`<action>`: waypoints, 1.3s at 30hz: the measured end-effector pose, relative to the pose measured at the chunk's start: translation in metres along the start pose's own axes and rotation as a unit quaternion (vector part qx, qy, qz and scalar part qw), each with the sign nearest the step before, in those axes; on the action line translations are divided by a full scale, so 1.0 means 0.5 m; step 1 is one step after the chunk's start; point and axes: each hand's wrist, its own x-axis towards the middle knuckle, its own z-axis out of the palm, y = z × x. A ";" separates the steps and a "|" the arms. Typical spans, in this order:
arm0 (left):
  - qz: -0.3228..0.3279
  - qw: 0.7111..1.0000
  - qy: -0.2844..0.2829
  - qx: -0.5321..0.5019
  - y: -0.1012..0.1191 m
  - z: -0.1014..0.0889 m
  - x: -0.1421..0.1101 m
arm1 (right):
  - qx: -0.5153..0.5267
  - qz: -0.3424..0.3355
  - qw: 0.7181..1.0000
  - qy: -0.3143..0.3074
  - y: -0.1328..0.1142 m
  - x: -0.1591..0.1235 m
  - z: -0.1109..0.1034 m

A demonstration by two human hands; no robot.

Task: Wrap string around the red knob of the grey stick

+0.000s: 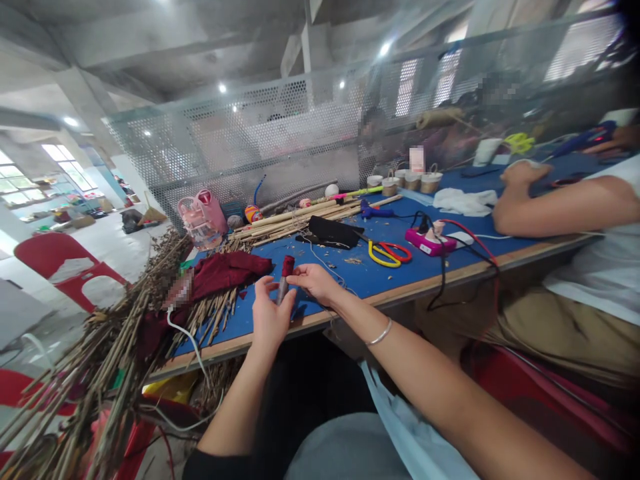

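Dark red material caps a short grey stick (282,291), held upright, slightly tilted, between our two hands above the front edge of the blue worktop (379,277). Our right hand (316,280) pinches the stick just below the cap; our left hand (270,312) curls round its lower end, though we cannot tell how firmly those fingers press. We judge the step in hand to be fitting or smoothing the red covering, and the next move to call for a steady left hand while the right fingertips work the material close.

Just to the left, a crumpled dark red cloth (227,272) lies over dry stalks (117,347) that spill past the worktop's edge. Beyond our hands we see black cloth (335,231), with yellow-and-red scissors (384,264) beside it and a pink power strip (429,243) farther right, near a co-worker's forearm (565,207).
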 end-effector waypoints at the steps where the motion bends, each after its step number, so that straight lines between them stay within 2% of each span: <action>1: 0.044 0.997 0.042 0.045 0.000 0.003 -0.004 | -0.001 0.001 1.000 -0.002 0.000 0.001 0.000; 3: 0.119 0.980 0.100 0.127 0.001 0.005 -0.009 | -0.002 0.001 1.000 -0.004 0.001 0.002 0.000; 5: 0.143 0.972 0.107 0.156 0.004 0.005 -0.010 | -0.002 0.002 1.000 -0.009 0.004 0.003 -0.002; 8: 0.127 0.977 0.094 0.142 0.007 0.004 -0.009 | 0.000 0.007 1.000 -0.026 0.006 0.002 -0.007; 13: 0.072 0.995 0.055 0.040 0.001 0.001 -0.004 | 0.006 0.027 0.998 -0.060 0.002 -0.002 -0.016; 15: 0.063 0.996 0.047 0.033 -0.004 -0.002 -0.002 | 0.009 0.037 0.997 -0.068 0.000 -0.001 -0.018; 21: 0.087 0.989 0.066 0.095 -0.014 -0.003 0.002 | 0.015 0.053 0.996 -0.073 -0.002 0.005 -0.020; 25: 0.082 0.993 0.068 0.047 -0.007 0.000 0.000 | 0.014 0.058 0.995 -0.075 -0.003 0.004 -0.019; 32: 0.081 0.995 0.042 0.032 0.012 -0.001 -0.007 | 0.012 0.054 0.995 -0.086 -0.003 -0.001 -0.015; 39: 0.107 0.992 0.007 0.065 0.006 -0.006 0.001 | 0.009 0.043 0.995 -0.092 0.000 0.000 -0.018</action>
